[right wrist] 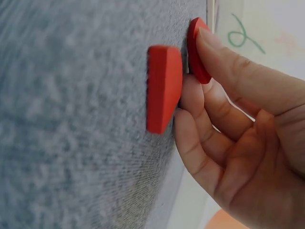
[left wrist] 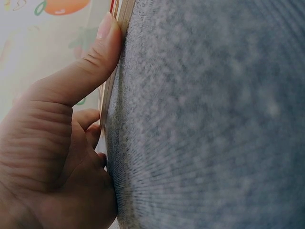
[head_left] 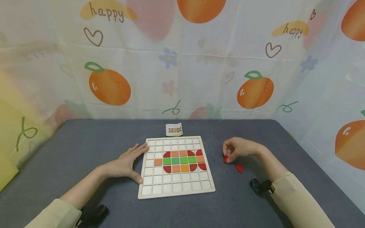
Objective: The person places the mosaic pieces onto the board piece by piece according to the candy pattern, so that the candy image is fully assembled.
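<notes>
A white gridded board (head_left: 176, 188) with a pale wooden rim lies mid-table, holding several coloured tiles, red quarter-rounds and green, orange and yellow squares. At its left edge rests my left hand (head_left: 122, 164), fingers spread, the thumb and fingertips touching the rim; the left wrist view shows the thumb (left wrist: 90, 69) against the board's side. To the right of the board, my right hand (head_left: 242, 148) pinches a red quarter-round tile (right wrist: 195, 52) between thumb and fingers, just over the table. A second red tile (head_left: 239, 168) lies on the table below that hand.
Behind the board lies a small card (head_left: 174, 129) printed with a coloured grid pattern. The dark grey table (head_left: 111, 136) reaches back to a fruit-printed curtain (head_left: 148, 79). A dark wrist strap (head_left: 258, 186) sits at the right sleeve.
</notes>
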Available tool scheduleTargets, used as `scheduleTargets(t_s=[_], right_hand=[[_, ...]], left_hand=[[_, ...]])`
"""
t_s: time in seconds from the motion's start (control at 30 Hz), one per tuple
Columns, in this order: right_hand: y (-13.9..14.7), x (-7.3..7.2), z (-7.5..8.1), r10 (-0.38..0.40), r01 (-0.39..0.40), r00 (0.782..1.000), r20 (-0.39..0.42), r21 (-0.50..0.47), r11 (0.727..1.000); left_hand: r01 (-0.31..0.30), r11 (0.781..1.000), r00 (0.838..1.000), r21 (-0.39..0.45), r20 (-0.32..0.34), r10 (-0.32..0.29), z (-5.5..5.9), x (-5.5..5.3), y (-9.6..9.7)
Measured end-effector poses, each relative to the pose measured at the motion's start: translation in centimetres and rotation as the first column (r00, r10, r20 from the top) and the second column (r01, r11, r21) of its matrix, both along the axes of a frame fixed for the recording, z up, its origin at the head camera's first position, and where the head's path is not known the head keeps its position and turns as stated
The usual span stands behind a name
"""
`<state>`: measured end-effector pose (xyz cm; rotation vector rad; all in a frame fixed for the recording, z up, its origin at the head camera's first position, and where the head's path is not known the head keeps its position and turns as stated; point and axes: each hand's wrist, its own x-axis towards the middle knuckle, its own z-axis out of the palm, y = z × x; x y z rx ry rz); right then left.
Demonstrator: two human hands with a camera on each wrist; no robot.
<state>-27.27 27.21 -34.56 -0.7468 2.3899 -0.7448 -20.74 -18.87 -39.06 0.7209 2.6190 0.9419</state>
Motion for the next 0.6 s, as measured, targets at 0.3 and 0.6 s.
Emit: scheduleTargets(t_s=[0.3,0.6], right_hand=[[-0.9,-0.2,-0.1,-0.034,0.034,0.996,-0.082,-0.008,0.999],[-2.3,0.0,0.1,-0.084,0.079,0.996,-0.029,-0.144,0.986]], left_hand=[[-0.010,1.000,1.000,-0.016,0.002,0.010,-0.3,-0.3,0.1],[-0.007,1.000,1.000,-0.010,0.013,0.007,-0.1,-0.2,0.1]])
